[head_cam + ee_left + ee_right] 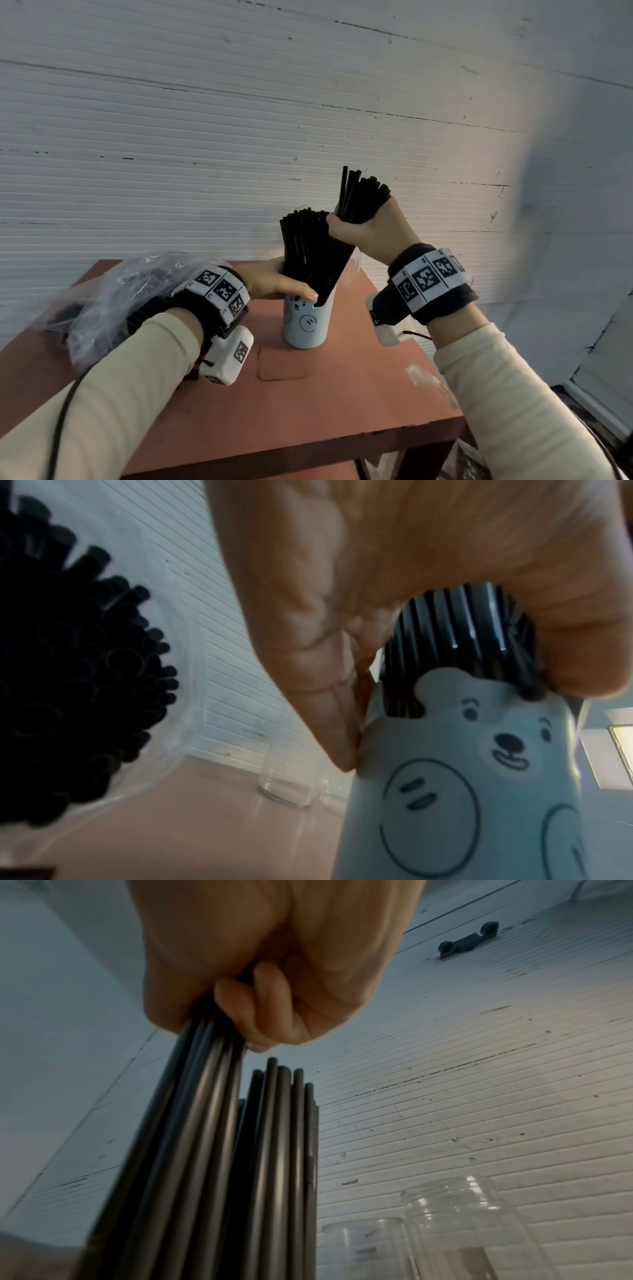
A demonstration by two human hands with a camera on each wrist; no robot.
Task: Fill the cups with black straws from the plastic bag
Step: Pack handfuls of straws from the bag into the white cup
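Observation:
A pale blue cup point(306, 323) with a bear face point(507, 745) stands on the brown table point(325, 411). It is packed with black straws point(303, 246) that lean right. My left hand point(286, 284) curls round these straws at the cup's mouth, thumb across the front. My right hand point(352, 224) grips a second bundle of black straws point(363, 195) high up; its lower ends reach into the cup. In the right wrist view the fingers point(253, 1007) wrap that bundle point(192, 1137). The clear plastic bag point(109, 294) holding more straws point(68, 669) lies at the left.
Clear empty cups point(287, 785) stand behind the blue cup near the ribbed white wall point(239, 137); the right wrist view shows a clear jar point(462, 1231) and a shorter clear cup point(363, 1248). The table's front edge point(308, 452) is close to me.

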